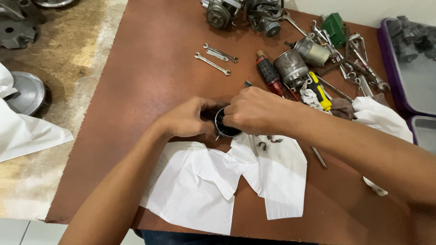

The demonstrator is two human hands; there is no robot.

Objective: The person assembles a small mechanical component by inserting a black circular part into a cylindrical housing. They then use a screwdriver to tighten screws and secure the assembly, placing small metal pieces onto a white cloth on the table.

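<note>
The left hand curls around the motor housing from nine o'clock. The housing sits between both hands, above the white cloth on the counter. The right hand grips it from three o'clock, fingers bent over its rim.

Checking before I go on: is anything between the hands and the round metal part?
Nothing visible. The left hand grips the round metal part from its side, and the right hand has its fingers at the open end, over the white cloth.

two hands, two loose wrenches, two screwdrivers.
</note>
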